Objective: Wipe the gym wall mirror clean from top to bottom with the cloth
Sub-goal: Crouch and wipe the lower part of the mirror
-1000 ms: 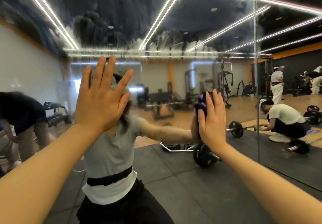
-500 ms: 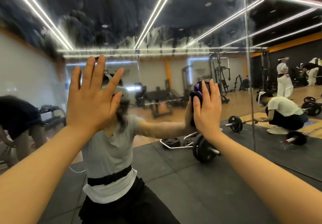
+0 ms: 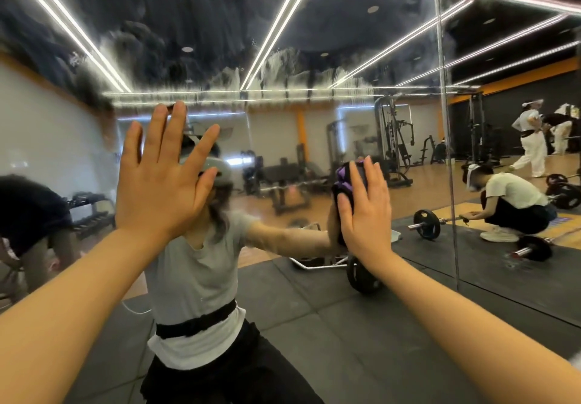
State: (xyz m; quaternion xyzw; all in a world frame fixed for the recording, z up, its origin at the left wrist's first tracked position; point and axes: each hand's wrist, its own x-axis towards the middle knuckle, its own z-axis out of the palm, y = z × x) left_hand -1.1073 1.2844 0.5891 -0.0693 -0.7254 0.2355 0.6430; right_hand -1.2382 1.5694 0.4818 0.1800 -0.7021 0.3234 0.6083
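Note:
The wall mirror fills the view and reflects the gym and me. Its upper part carries smeared, streaky wet marks; the lower part looks cleaner. My right hand lies flat with straight fingers and presses a purple cloth against the glass at mid height. Only the cloth's top and left edge show past my fingers. My left hand rests flat on the mirror to the left, fingers spread, holding nothing.
A vertical seam between mirror panels runs right of my right hand. The reflection shows barbells on black mats, weight machines, a dumbbell rack at left, a crouching person and others standing at right.
My right hand with the cloth has slid a little leftward on the glass, and the view has shifted right. My left hand stays planted.

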